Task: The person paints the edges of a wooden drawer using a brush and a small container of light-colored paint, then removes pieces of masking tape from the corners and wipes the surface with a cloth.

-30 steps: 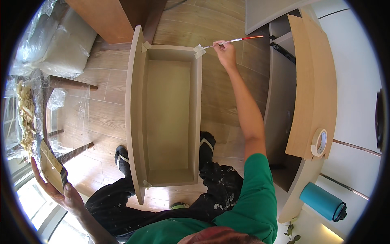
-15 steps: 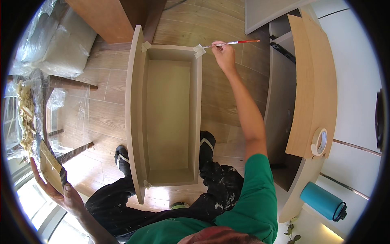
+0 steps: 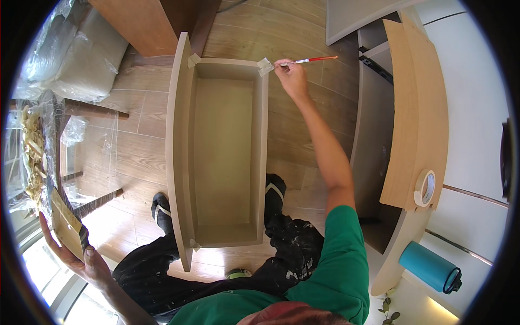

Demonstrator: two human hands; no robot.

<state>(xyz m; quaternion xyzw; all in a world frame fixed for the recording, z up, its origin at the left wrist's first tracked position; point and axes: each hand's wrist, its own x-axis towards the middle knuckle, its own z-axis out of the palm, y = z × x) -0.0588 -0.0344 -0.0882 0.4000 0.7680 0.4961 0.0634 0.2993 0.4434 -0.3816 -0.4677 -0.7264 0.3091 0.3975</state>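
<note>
Far left, I'm seeing the left grip (image 3: 89, 266) partly open, supporting a flat cream piece (image 3: 67, 226) with a dark edge, the thumb bearing on its near end. Mid-view, the drawer (image 3: 222, 151) is facing open side up, its front panel (image 3: 177, 151) running along the left. Pale tape is marking three corners: upper left (image 3: 193, 60), lower left (image 3: 195, 245) and upper right (image 3: 265, 66); I'm seeing none at the lower right. I'm judging the taping done at those three, and the brush work at the upper right under way; how much is remaining, I cannot tell. There the right grip (image 3: 292, 77) is pinching a thin brush (image 3: 315, 58) closely, the fingers hiding its tip. Farther right, a tape roll (image 3: 418, 190) is lying at the near end of a wooden board (image 3: 409, 124).
</note>
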